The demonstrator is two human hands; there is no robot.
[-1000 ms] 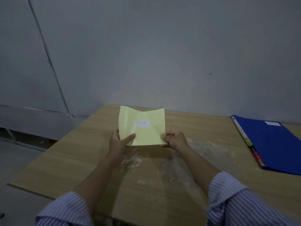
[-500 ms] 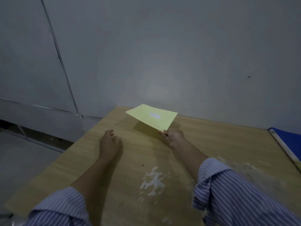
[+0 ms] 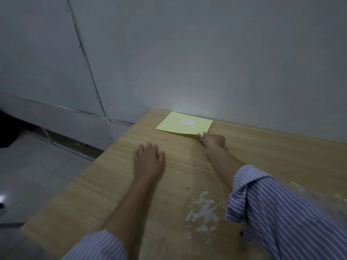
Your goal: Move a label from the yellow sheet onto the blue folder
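Note:
The yellow sheet (image 3: 185, 124) lies flat on the wooden table (image 3: 262, 152) close to the wall, at the far left corner. A small white label (image 3: 187, 121) sits near its middle. My right hand (image 3: 212, 140) pinches the sheet's near right corner. Palm down and fingers apart, my left hand (image 3: 149, 159) rests on the table nearer to me and left of the sheet, holding nothing. The blue folder is out of view.
A grey wall rises right behind the table. White smeared patches (image 3: 203, 212) mark the tabletop near my right sleeve. The table's left edge drops to a grey floor (image 3: 37, 175).
The sheet went from held up in both hands to lying flat near the wall. My left hand let go and came down on the table. The view swung left, losing the blue folder.

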